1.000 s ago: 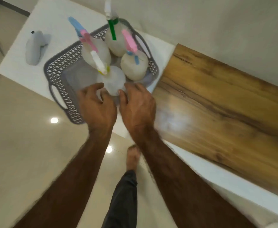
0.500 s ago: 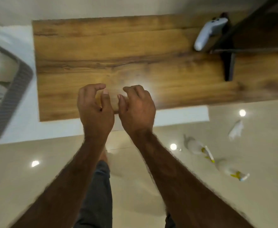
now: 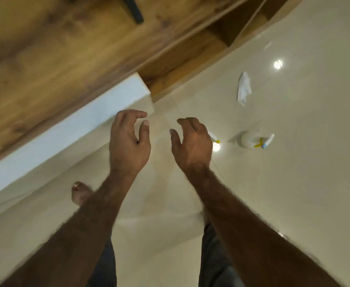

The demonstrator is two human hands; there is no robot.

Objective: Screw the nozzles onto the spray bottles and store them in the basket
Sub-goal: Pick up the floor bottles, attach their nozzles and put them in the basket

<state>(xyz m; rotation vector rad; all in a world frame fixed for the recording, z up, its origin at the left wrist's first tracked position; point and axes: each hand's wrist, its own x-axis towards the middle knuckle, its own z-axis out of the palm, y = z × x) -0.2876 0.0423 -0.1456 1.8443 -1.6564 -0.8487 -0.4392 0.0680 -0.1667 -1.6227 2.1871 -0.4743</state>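
Note:
My left hand (image 3: 128, 141) and my right hand (image 3: 191, 145) hover side by side over the floor, fingers curled but apart, holding nothing. A white spray bottle with a yellow and white nozzle (image 3: 252, 139) lies on its side on the floor, to the right of my right hand. The nozzle tip of a second bottle (image 3: 215, 138) peeks out from behind my right hand; its body is hidden. The basket is out of view.
A wooden table top (image 3: 56, 48) with a white edge (image 3: 70, 125) runs across the upper left. A crumpled white cloth (image 3: 243, 89) lies on the glossy beige floor. My bare foot (image 3: 80, 193) shows at the lower left. Open wooden shelving (image 3: 228, 32) stands at the top.
My hands let go of the bottle set in the basket and drew apart. The view swung right, from the basket and table to the floor with the lying bottles.

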